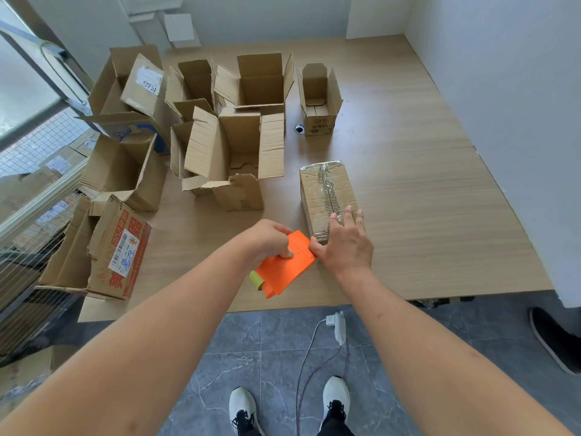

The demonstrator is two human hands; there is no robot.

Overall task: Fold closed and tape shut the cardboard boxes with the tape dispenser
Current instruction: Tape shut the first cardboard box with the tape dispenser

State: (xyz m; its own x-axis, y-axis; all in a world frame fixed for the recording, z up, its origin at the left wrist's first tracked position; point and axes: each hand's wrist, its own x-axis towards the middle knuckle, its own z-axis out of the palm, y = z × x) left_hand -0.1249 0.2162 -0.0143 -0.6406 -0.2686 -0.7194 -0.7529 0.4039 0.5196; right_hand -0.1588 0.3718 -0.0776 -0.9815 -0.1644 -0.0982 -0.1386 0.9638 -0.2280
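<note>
One taped box (327, 196); seven open boxes (232, 158).

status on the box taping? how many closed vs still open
Done: one box is folded shut with tape along its top seam. In hand: the left hand grips the orange tape dispenser at that box's near end, and the right hand presses flat on it. Left: the other boxes, such as the big one and the small one, stand open, untaped.

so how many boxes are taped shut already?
1: the closed box at the near right of the table, under the right hand. Every other box I can see has its flaps open; the cluster at left may hide more.
</note>
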